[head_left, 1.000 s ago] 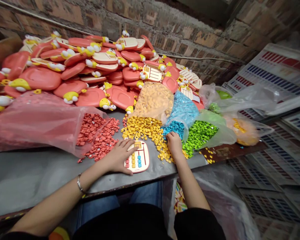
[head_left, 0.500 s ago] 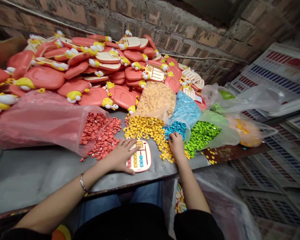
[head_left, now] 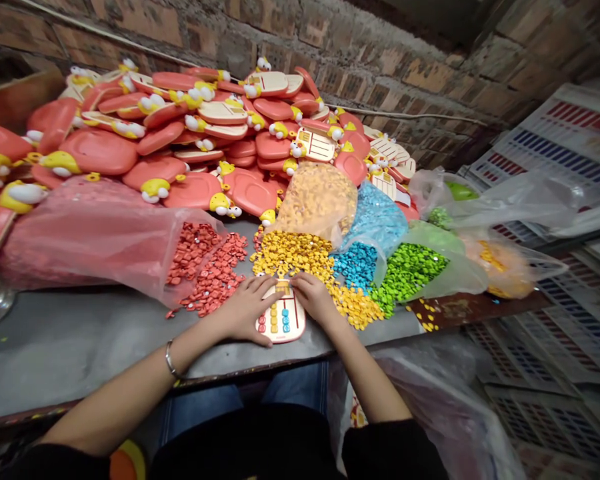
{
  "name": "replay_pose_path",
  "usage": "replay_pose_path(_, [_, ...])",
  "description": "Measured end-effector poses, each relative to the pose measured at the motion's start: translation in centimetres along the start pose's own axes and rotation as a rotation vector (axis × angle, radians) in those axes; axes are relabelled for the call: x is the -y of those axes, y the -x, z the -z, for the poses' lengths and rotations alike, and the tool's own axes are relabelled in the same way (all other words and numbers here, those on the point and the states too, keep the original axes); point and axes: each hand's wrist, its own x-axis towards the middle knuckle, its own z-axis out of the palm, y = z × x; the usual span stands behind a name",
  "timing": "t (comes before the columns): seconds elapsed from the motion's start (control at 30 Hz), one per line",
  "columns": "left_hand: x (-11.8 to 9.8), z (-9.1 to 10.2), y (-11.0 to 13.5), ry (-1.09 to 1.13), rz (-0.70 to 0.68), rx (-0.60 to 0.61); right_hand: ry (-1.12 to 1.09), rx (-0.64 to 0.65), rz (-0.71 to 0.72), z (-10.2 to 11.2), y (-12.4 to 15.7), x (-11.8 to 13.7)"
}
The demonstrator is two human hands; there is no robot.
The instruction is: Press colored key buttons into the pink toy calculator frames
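Note:
A cream toy board (head_left: 292,327) with a red rim lies on the grey table in front of me. Short columns of red, yellow and blue pieces sit on its face. My left hand (head_left: 246,311) grips its left side, fingers along the upper edge and thumb near the bottom. Over the board's upper right, my right hand (head_left: 316,300) has its fingertips pinched together; whatever is between them is hidden. Just beyond are loose yellow pieces (head_left: 300,252), blue pieces (head_left: 356,264), red pieces (head_left: 220,270) and green pieces (head_left: 413,270).
A large heap of red toy boards (head_left: 190,133) with yellow-and-white heads rises against the brick wall (head_left: 405,63). Open plastic bags, including a pink bag (head_left: 105,240) and a blue bag (head_left: 377,213), spill pieces onto the table (head_left: 105,340). Printed sheets (head_left: 555,147) stand at right.
My right hand has moved left from the blue pieces to the upper right of the toy board. My left hand stays on the board. The view has shifted slightly.

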Motion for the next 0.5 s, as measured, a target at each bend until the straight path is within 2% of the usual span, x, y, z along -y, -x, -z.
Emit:
replay_pose_path(0.1, [0.0,0.0,0.0,-0.004,-0.006,-0.004,0.144,0.0,0.025,-0.6,0.3,0.2])
replay_pose_path(0.2, [0.0,-0.1,0.0,-0.011,-0.007,-0.006,0.231,0.002,0.02,-0.3,1.0,0.2])
replay_pose_path(0.37, [0.0,0.0,-0.1,0.012,0.004,-0.005,0.112,0.017,0.025,0.4,1.4,0.2])
replay_pose_path(0.5, [-0.1,0.1,-0.1,0.015,0.011,-0.003,-0.002,0.084,0.043,0.8,1.6,0.3])
